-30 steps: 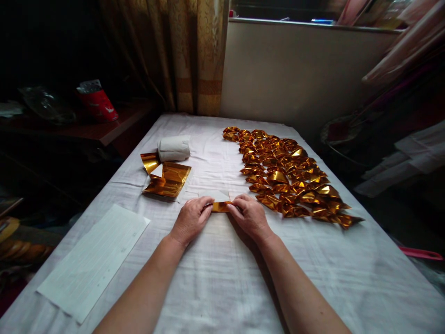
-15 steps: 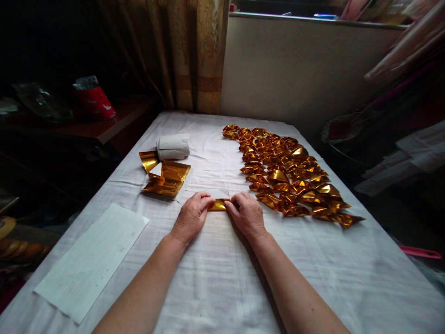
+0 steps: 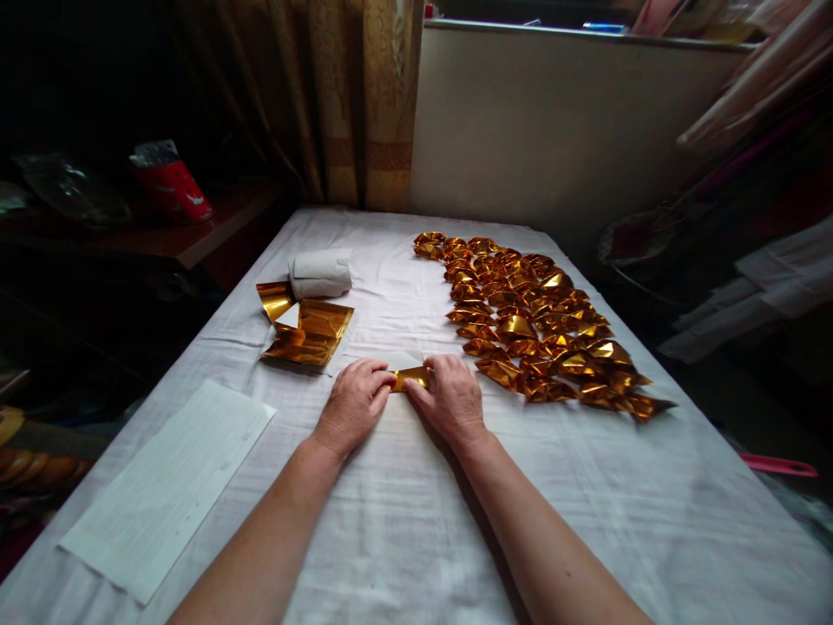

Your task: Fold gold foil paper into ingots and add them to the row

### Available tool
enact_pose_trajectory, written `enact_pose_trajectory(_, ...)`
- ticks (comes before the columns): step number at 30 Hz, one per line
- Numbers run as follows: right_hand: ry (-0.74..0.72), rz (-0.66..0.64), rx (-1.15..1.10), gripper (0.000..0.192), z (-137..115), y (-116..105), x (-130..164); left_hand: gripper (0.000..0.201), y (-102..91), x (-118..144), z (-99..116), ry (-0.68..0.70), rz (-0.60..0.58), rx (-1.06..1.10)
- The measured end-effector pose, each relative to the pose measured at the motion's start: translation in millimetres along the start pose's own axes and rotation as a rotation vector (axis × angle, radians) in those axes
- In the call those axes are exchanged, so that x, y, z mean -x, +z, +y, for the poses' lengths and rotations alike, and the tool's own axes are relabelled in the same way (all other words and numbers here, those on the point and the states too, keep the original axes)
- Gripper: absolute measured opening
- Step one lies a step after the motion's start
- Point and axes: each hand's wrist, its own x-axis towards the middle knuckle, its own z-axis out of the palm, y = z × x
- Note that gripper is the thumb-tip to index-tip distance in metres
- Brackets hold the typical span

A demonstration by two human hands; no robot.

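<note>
Dim room, curtain and pale wall behind; a table under a white cloth [image 3: 416, 538] fills the view, running away from the person.

Grip: both hands meet near the middle of the table. Left hand [image 3: 351, 404] and right hand [image 3: 450, 401] lie knuckles up, fingertips pinched on one small gold foil piece [image 3: 409, 378]. Each hand is closed on one end of it. The piece lies flat on the cloth with its long axis across the table, left to right, so each hand has its own end and neither is nearer. A white paper edge [image 3: 402, 358] shows just beyond the fingers; what it belongs to I cannot tell.

Outward: right of the hands, towards the right edge, folded gold pieces [image 3: 534, 325] in close rows, the nearest just beside the right hand. Left and farther back, loose gold sheets [image 3: 305, 334] with a white roll [image 3: 320, 273] touching them. Near the left edge, a printed white sheet [image 3: 166, 486], well apart from the hands.
</note>
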Motion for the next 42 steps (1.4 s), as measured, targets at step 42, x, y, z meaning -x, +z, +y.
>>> enact_pose_trajectory(42,-0.308,-0.178,-0.233,0.019,-13,-11,9,0.029,-24.4,0,-21,-0.083,-0.199,0.014)
